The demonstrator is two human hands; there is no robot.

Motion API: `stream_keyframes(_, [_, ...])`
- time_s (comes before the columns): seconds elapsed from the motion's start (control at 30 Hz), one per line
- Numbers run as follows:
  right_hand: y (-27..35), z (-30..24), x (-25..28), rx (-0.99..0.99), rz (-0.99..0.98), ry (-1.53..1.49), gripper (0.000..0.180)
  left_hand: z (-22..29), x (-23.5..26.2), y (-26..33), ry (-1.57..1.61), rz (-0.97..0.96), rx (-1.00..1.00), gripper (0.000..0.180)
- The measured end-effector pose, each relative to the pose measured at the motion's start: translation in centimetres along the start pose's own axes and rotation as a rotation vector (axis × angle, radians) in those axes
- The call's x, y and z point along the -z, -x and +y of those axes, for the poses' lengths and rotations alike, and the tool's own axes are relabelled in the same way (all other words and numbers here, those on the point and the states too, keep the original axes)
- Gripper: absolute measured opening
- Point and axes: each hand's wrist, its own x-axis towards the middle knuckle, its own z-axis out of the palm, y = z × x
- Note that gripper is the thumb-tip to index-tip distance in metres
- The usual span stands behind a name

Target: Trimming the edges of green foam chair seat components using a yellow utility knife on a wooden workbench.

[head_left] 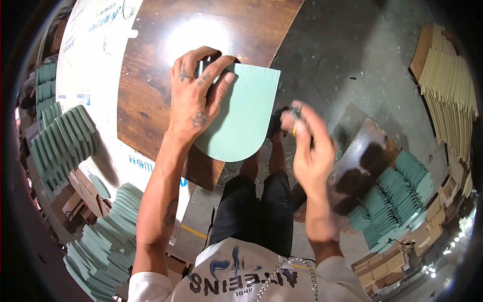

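Note:
A pale green panel (241, 113), straight along its far edge and rounded at the near end, lies on the brown wooden board and juts past the board's right edge. My left hand (198, 90) grips it at the far left corner, thumb on the face and fingers bent over the edge. Something dark with a pale bar shows under those fingers; I cannot make out what it is. To the right of the panel, apart from it, my right hand (312, 138) is closed in a pinch on a small dark tool with a yellow part (295, 121), blurred by motion.
The brown wooden board (151, 95) rests on a white printed sheet (75, 60). Stacks of green panels (65, 143) stand at the left, with more (108, 241) below. Further green stacks (392, 201) sit on a low board at right, near cream-coloured panels (448, 90). Scraps dot the grey floor.

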Motion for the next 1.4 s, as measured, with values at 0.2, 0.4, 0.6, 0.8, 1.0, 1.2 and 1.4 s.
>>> stream_keyframes(0.2, [-7.1, 2.7, -2.2, 0.370, 0.062, 0.080, 0.033, 0.1, -0.3, 0.0, 0.019, 0.030, 0.016, 0.025])
stream_keyframes(0.4, [-6.3, 3.5, -3.4, 0.334, 0.115, 0.033, 0.029, -0.2, -0.4, 0.4, 0.020, 0.034, 0.026, 0.025])
stream_keyframes(0.6, [-6.7, 3.6, -3.9, 0.414, 0.191, 0.068, 0.031, -0.1, -0.4, 0.3, 0.019, 0.047, 0.025, 0.025])
stream_keyframes(0.8, [-6.1, 3.8, -4.1, 0.421, 0.205, 0.082, 0.039, -0.1, -0.4, 0.2, -0.001, 0.044, 0.011, 0.025])
stream_keyframes(1.0, [-5.6, 4.0, -4.1, 0.485, 0.225, 0.212, 0.041, 0.0, -0.5, 0.2, -0.025, 0.016, 0.019, 0.027])
stream_keyframes(1.2, [4.0, 3.4, -1.4, 0.630, -0.218, 0.381, 0.035, -0.4, -0.8, 0.5, -0.004, 0.063, -0.018, 0.024])
stream_keyframes(1.4, [-3.2, 4.3, -1.9, 0.599, 0.173, 0.366, 0.038, -0.5, -1.0, 0.0, 0.012, 0.086, -0.041, 0.024])
